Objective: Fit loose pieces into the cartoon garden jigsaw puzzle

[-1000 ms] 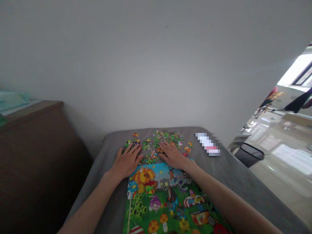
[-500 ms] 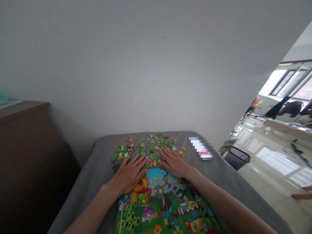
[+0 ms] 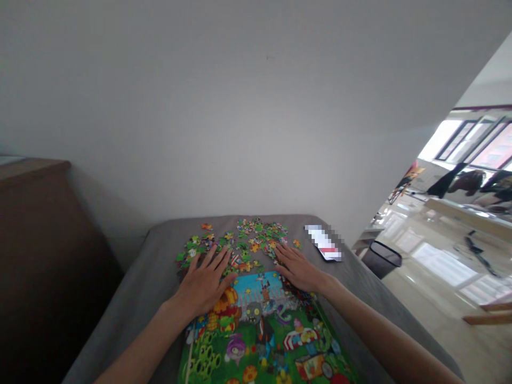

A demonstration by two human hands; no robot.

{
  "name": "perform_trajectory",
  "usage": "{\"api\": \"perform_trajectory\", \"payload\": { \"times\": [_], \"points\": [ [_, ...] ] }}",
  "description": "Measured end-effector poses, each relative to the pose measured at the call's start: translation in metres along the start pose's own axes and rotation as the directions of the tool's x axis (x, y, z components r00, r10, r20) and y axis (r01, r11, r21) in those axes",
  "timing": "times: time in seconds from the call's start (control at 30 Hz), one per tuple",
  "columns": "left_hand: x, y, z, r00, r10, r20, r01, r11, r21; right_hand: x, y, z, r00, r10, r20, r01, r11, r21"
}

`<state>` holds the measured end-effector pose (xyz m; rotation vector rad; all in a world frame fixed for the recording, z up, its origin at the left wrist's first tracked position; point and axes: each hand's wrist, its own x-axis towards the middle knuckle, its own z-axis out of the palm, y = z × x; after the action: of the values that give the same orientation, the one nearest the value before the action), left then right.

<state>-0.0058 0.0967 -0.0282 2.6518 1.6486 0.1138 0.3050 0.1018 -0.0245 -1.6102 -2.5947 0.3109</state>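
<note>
Several loose colourful puzzle pieces point(image 3: 244, 241) lie scattered at the far end of a grey-covered table point(image 3: 152, 266). A bright cartoon picture sheet point(image 3: 260, 330) lies flat nearer to me. My left hand point(image 3: 206, 281) rests palm down with fingers spread, on the sheet's upper left corner and the nearest pieces. My right hand point(image 3: 298, 269) lies flat with fingers spread at the sheet's upper right edge, its fingertips touching the pieces. Neither hand grips anything.
A phone point(image 3: 324, 243) lies on the table's far right. A plain white wall stands behind the table. A dark brown cabinet point(image 3: 44, 256) stands at the left. To the right, a black bin point(image 3: 382, 258) sits on a glossy floor, with desks beyond.
Both hands slid apart over the pieces: the left moved back and left onto the sheet's corner, the right shifted right. The view turned slightly left.
</note>
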Motion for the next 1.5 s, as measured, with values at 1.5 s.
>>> {"api": "perform_trajectory", "payload": {
  "times": [1.5],
  "points": [
    [-0.013,0.018,-0.013,0.992,0.11,0.057,-0.106,0.993,-0.059,0.022,-0.085,0.006,0.966,-0.204,-0.158,0.208,0.978,0.01]
  ]
}}
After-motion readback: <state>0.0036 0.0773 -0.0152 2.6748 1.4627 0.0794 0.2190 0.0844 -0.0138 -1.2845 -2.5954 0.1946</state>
